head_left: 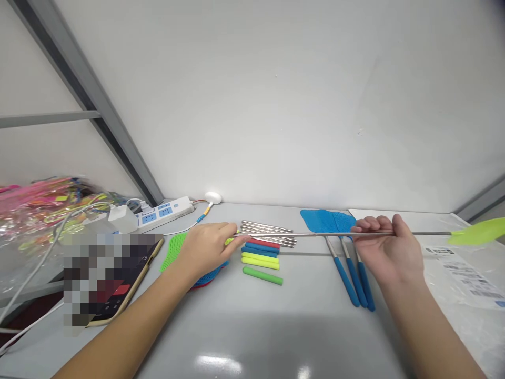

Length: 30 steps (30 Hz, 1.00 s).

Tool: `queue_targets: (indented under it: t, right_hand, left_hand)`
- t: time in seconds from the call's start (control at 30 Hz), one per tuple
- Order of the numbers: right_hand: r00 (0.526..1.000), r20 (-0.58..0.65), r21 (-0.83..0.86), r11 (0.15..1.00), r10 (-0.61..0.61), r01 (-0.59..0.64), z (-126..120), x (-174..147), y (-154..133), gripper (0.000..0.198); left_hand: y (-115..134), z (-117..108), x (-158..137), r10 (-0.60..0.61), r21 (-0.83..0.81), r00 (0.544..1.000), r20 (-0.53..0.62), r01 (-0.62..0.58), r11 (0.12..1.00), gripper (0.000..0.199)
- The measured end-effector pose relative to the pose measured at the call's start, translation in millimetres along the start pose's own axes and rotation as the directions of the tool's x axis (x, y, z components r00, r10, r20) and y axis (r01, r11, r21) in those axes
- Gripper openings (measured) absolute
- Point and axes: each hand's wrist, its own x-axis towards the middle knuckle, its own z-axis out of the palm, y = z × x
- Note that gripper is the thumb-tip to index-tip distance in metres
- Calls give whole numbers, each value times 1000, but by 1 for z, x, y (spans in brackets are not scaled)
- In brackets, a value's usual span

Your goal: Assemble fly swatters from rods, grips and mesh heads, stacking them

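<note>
My left hand (pixel 215 245) pinches the left end of a long thin metal rod. The rod belongs to a telescopic fly swatter (pixel 315 234) held level above the table, its yellow-green head (pixel 479 231) at the far right and partly out of view. My right hand (pixel 394 250), palm up, has its fingers and thumb closed around the rod nearer that head. Below the rod lie loose metal rods (pixel 268 227) and several coloured handle sleeves (pixel 262 277). Green mesh swatter heads (pixel 172 251) lie partly hidden under my left hand.
Several blue fly swatters (pixel 347 281) lie behind and beside my right hand. A phone (pixel 126 284) leans at left, near a power strip (pixel 165 213) with white cables. Plastic bags (pixel 35 231) are piled farther left. A white plastic package (pixel 461 300) lies at right.
</note>
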Motion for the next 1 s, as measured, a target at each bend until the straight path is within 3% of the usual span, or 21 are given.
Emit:
queue_targets:
  t: [0.2, 0.43, 0.63, 1.0]
  right_hand:
    - [997, -65, -79, 996, -39, 33, -11, 9, -3, 45]
    - [985, 17, -193, 966, -171, 171, -16, 8, 7, 31]
    - [996, 35, -175, 980, -86, 91, -11, 0, 23, 30]
    - [982, 177, -316, 949, 61, -2, 2, -31, 62, 35]
  left_hand:
    - [-12, -3, 3, -86, 36, 996, -5, 86, 996, 46]
    - [-6, -4, 0, -131, 80, 991, -32, 133, 988, 47]
    - [-2, -7, 0, -160, 149, 986, -56, 166, 975, 50]
    - [18, -2, -4, -96, 127, 995, -10, 96, 987, 46]
